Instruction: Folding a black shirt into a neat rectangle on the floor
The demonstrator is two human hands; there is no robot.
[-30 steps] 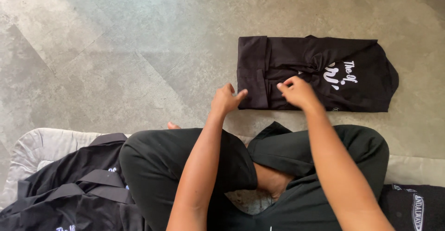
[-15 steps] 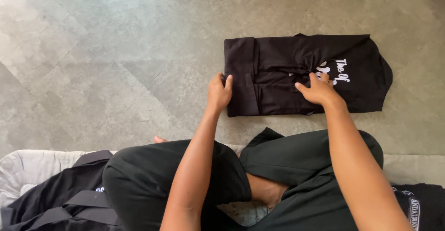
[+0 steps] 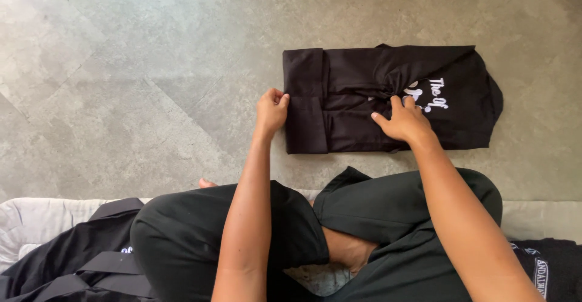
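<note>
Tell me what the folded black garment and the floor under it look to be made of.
Folded black garment: woven cloth, probably cotton or a blend, matte; it creases softly and holds flat folds, with white lettering on it, stitched or printed, unclear which. Floor: hard grey tile or concrete-look slabs, mottled, faintly sheened, with thin straight joint lines.

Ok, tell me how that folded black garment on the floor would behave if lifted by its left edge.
The folded black garment is probably floppy: soft creases show, so it would likely sag and unfold. It looks light, thin cloth lying flat. The left hand grips its edge; the right hand presses flat, suggesting it shifts easily on the smooth floor.
</note>
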